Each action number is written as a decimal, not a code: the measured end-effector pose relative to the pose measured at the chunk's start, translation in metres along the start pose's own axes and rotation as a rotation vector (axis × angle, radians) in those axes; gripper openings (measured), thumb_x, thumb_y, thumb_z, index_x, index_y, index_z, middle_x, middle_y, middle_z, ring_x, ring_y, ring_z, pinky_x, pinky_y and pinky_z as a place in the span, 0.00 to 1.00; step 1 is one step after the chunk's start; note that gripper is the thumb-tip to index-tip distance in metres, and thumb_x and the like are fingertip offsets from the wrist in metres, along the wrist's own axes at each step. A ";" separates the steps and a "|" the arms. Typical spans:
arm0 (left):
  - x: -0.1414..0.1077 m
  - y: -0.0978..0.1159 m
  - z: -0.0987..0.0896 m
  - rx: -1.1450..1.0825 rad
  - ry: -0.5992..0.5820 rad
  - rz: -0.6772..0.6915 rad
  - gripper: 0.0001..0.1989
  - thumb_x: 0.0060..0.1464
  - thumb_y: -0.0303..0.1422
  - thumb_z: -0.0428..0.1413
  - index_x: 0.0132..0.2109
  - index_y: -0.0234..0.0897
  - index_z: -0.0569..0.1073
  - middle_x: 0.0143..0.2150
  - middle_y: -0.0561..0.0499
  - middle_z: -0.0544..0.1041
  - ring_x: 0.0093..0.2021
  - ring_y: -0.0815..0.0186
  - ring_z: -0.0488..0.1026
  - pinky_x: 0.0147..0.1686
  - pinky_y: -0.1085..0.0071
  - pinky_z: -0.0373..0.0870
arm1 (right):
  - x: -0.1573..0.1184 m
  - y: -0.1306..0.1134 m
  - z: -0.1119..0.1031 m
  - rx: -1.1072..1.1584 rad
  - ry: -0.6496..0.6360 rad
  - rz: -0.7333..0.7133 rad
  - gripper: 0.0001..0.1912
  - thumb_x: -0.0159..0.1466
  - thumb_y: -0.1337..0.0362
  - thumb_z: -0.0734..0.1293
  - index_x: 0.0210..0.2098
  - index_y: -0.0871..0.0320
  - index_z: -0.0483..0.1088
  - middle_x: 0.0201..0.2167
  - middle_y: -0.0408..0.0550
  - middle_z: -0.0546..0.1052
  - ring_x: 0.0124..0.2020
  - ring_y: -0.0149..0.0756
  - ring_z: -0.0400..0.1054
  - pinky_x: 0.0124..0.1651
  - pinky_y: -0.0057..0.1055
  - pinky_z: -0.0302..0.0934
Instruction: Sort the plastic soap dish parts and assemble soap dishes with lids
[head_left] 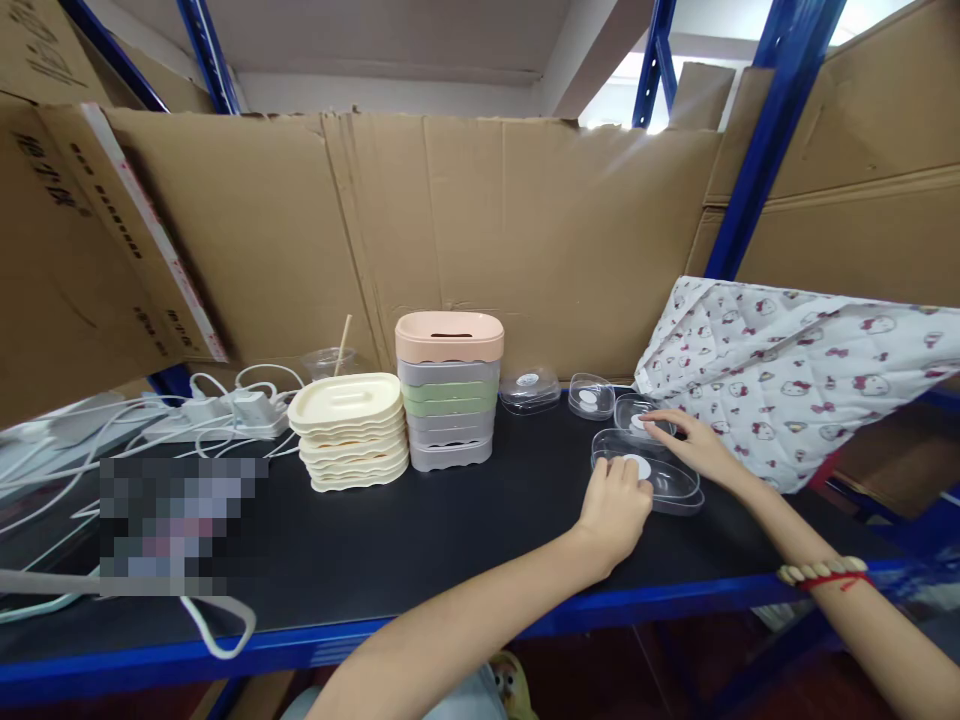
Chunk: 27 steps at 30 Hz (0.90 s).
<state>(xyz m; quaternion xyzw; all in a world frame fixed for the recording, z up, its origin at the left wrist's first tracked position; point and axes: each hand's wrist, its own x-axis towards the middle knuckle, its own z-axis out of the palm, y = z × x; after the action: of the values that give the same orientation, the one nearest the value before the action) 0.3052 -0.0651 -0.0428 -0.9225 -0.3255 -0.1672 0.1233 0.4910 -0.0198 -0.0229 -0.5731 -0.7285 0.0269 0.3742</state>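
My left hand (615, 508) is closed at the near left side of a clear oval plastic lid (675, 478), its fingers curled beside a white oval sticker (639, 466). Another clear piece seems to lie beneath that lid. My right hand (696, 445) reaches in from the right with fingers stretched out and apart. Its fingertips touch a smaller clear plastic lid (626, 408) that bears a white sticker, partly covered by the hand. Just behind stand another small clear lid (591, 396) with a sticker and a clear oval lid (529, 390).
Left of centre are a stack of cream lids (349, 435) and a stack of pink, grey and green oval frames (450, 395). White cables and a power strip (225, 420) crowd the far left. Cardboard (525, 240) walls the back; patterned cloth (780, 380) hangs at right.
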 end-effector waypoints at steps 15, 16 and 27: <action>-0.068 -0.044 -0.028 -0.377 0.046 -0.368 0.38 0.42 0.45 0.62 0.59 0.37 0.64 0.64 0.32 0.50 0.66 0.41 0.38 0.59 0.42 0.43 | 0.006 -0.006 -0.007 -0.375 -0.225 -0.038 0.15 0.54 0.55 0.59 0.30 0.55 0.74 0.35 0.51 0.77 0.38 0.51 0.71 0.39 0.46 0.66; -0.070 -0.048 -0.028 -0.424 0.014 -0.381 0.36 0.43 0.43 0.62 0.58 0.37 0.64 0.65 0.32 0.47 0.66 0.42 0.35 0.59 0.42 0.41 | 0.006 -0.010 -0.011 -0.354 -0.197 -0.052 0.16 0.55 0.54 0.59 0.31 0.55 0.74 0.35 0.51 0.77 0.38 0.50 0.71 0.38 0.45 0.66; -0.032 -0.080 0.001 -1.006 0.040 -0.324 0.60 0.36 0.29 0.65 0.66 0.28 0.32 0.64 0.28 0.47 0.65 0.53 0.49 0.62 0.54 0.48 | -0.004 -0.046 -0.026 0.063 -0.287 -0.303 0.29 0.55 0.38 0.60 0.29 0.57 0.76 0.39 0.55 0.75 0.48 0.47 0.67 0.53 0.43 0.60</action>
<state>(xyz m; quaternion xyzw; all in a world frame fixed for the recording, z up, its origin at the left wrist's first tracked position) 0.2308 -0.0219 -0.0464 -0.8021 -0.3413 -0.3370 -0.3558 0.4691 -0.0490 0.0152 -0.4351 -0.8511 0.0745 0.2841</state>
